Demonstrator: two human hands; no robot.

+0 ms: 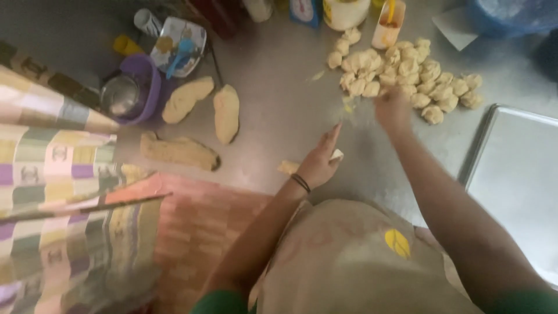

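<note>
My left hand [320, 160] rests over a small piece of pale dough [289, 167] on the steel counter, fingers stretched forward and holding it down. Farther out, my right hand [392, 108] reaches into the near edge of a heap of several torn dough pieces [407, 72]; it is blurred, and whether its fingers grip a piece is unclear. A black band circles my left wrist. My beige apron fills the bottom of the view.
Three long dough loaves [225, 113] lie at the left, beside a purple bowl holding a metal cup [121, 95]. A steel tray [514, 174] lies at the right. Bottles and tubs line the far edge. A person in patterned cloth [52, 174] stands at my left.
</note>
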